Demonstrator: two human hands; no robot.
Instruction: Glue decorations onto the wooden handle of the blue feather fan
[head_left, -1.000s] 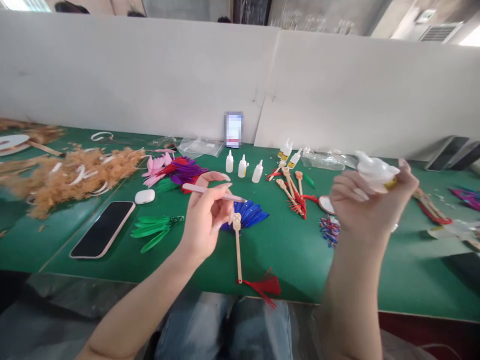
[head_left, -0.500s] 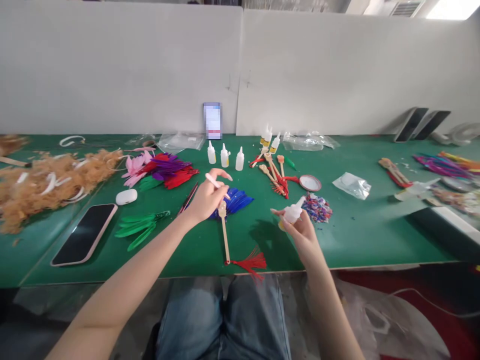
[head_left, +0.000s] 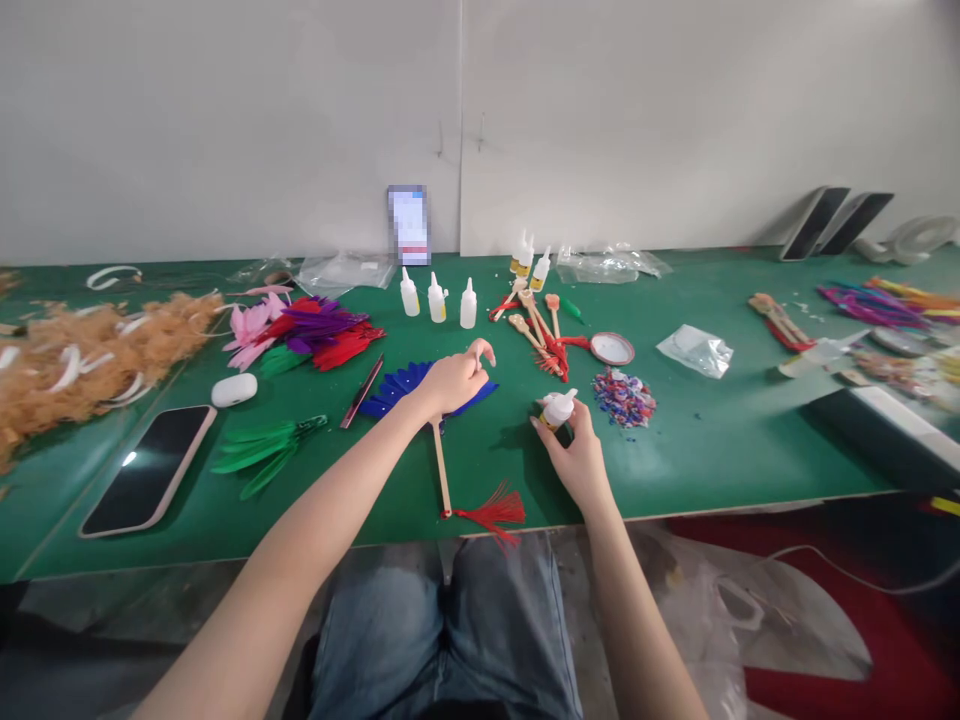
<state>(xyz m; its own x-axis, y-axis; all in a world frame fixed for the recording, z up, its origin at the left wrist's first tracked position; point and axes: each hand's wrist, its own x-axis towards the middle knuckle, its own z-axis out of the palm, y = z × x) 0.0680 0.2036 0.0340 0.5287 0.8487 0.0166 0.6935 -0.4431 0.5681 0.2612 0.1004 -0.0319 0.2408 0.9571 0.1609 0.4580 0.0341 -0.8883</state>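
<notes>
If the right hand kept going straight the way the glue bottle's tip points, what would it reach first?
The right hand holds a small glue bottle tipped up and right. On that line the pile of mixed-colour bits probably comes first, with the round lid behind it, though depth is hard to judge.

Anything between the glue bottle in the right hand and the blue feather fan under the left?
Nothing visible. Only bare green table separates the glue bottle in the right hand from the blue feather fan under the left hand.

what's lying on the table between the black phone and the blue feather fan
In the head view, between the phone and the blue feather fan lie a bunch of green feathers and a dark pink-edged tool.
</notes>
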